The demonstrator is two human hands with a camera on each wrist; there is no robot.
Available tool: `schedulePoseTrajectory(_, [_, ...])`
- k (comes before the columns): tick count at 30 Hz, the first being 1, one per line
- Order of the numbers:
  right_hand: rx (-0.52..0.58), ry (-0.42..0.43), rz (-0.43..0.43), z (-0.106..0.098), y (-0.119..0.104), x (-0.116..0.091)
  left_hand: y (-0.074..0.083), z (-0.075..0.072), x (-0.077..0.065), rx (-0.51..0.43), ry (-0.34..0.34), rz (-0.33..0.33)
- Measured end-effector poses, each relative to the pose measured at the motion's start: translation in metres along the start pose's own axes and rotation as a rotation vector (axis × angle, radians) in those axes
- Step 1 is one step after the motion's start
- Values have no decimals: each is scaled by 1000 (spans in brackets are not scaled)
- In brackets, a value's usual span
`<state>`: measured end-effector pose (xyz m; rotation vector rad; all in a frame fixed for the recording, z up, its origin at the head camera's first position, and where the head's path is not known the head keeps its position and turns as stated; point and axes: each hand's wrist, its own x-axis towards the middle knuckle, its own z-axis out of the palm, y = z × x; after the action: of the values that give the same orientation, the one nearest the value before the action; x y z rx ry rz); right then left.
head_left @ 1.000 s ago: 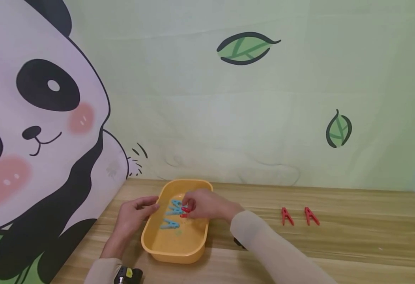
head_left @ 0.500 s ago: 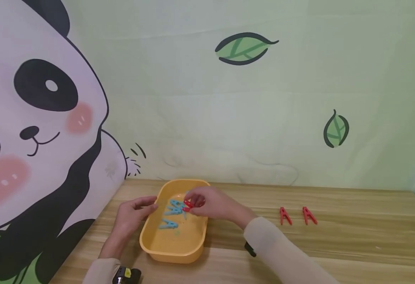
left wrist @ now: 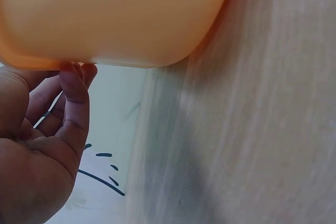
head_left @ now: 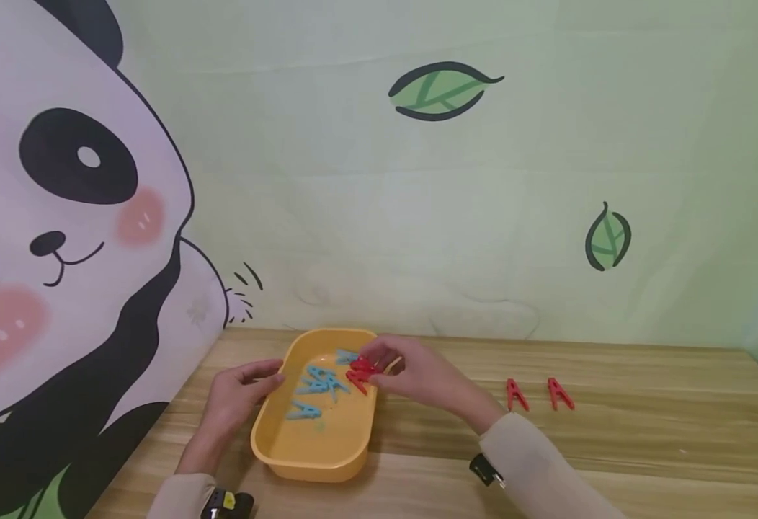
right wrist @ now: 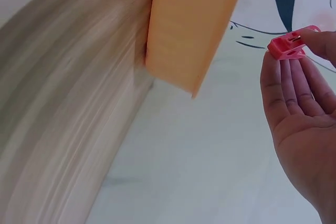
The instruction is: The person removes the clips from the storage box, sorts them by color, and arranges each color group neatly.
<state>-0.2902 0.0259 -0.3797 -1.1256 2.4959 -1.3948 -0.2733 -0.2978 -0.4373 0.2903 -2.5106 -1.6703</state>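
Hands (head_left: 239,393) (head_left: 418,371) at opposite sides of tray (head_left: 314,471)

No readable text
At the lower left of the head view, a black wrist camera (head_left: 241,505) bears a yellow label (head_left: 228,499) and a white mark (head_left: 214,514), too small to read.

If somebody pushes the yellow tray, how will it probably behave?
The yellow tray would probably slide rather than roll, since it looks broad and low on the wooden table. It is likely light, as its walls look thin. The loose blue clips inside might shift with a push.
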Motion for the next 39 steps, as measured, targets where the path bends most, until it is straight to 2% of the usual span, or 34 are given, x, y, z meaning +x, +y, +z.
schedulePoseTrajectory(7, [-15,87,46,-18,9,-27,0,0,1,15,6,-9])
schedulePoseTrajectory(12, [-41,166,64,-33,17,-45,0,0,1,9,2,4])
schedulePoseTrajectory(17, [-46,241,117,-47,23,-60,0,-1,1,-1,-2,17])
schedulePoseTrajectory(22, [-28,277,167,-60,27,-75,1,0,0,0,0,14])
schedulePoseTrajectory(26, [-20,300,175,-71,33,-86,0,1,0,3,0,10])
schedulePoseTrajectory(31, [-74,347,176,-85,43,-99,1,1,1,18,-4,8])
schedulePoseTrajectory(39, [-121,419,252,-105,54,-117,0,0,1,12,-5,16])
